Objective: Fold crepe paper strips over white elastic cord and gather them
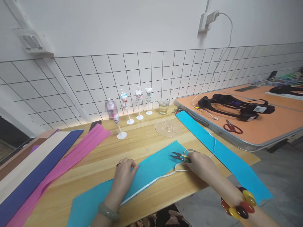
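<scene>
Turquoise fabric (156, 167) lies on the wooden table (99, 164) at six o'clock in my view, its long axis running from eight to two. I see the right hand (197, 162) gripping snips (184, 158), blades parted toward nine; the left hand (124, 171) rests curled on the fabric, whether pinching I cannot tell.

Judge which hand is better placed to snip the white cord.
Probably the right hand: it holds the snips near the white cord, while the left hand rests on the blue fabric.
</scene>
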`<action>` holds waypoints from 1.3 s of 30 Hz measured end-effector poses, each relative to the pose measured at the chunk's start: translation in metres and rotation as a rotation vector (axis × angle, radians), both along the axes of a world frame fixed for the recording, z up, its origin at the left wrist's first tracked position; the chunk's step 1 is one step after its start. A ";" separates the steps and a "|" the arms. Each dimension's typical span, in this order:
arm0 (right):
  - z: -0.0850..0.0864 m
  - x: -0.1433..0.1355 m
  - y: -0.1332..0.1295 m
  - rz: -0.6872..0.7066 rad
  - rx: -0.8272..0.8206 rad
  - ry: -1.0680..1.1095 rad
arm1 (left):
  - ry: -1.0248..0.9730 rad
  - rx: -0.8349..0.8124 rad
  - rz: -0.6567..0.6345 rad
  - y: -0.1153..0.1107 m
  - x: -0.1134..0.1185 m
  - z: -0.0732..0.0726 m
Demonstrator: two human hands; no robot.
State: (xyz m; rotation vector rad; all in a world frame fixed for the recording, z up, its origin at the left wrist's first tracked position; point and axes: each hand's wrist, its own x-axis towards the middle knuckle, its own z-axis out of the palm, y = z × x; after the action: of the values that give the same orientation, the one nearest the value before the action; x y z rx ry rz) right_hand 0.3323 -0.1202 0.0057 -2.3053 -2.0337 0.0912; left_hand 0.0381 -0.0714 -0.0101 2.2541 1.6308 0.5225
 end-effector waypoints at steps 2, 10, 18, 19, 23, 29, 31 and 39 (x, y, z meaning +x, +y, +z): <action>-0.002 -0.003 0.002 -0.006 -0.003 0.010 | -0.005 0.003 0.003 -0.002 -0.005 0.000; -0.004 0.001 0.000 -0.004 0.051 0.088 | 0.004 0.117 -0.119 -0.010 0.013 0.008; -0.013 0.009 0.000 0.006 0.012 0.098 | -0.023 0.194 -0.525 -0.018 0.075 0.013; -0.014 0.008 0.001 -0.016 -0.011 0.073 | -0.011 0.202 -0.551 -0.018 0.080 0.012; -0.012 0.005 0.002 -0.043 -0.035 0.051 | 0.046 0.215 -0.581 -0.018 0.089 0.006; -0.007 0.003 -0.009 -0.083 0.011 0.099 | 0.092 0.162 -0.610 -0.015 0.087 0.003; -0.008 0.004 -0.014 -0.084 0.095 0.156 | 0.077 0.136 -0.607 -0.014 0.085 0.004; -0.021 0.002 -0.020 0.030 0.369 0.659 | -0.210 -0.001 -0.551 -0.015 0.081 0.011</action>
State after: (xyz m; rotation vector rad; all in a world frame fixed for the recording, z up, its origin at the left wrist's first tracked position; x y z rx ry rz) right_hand 0.3338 -0.1406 -0.0158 -1.7150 -1.5846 0.3833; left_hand 0.1193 -0.0866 0.0004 2.4103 0.8545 0.5787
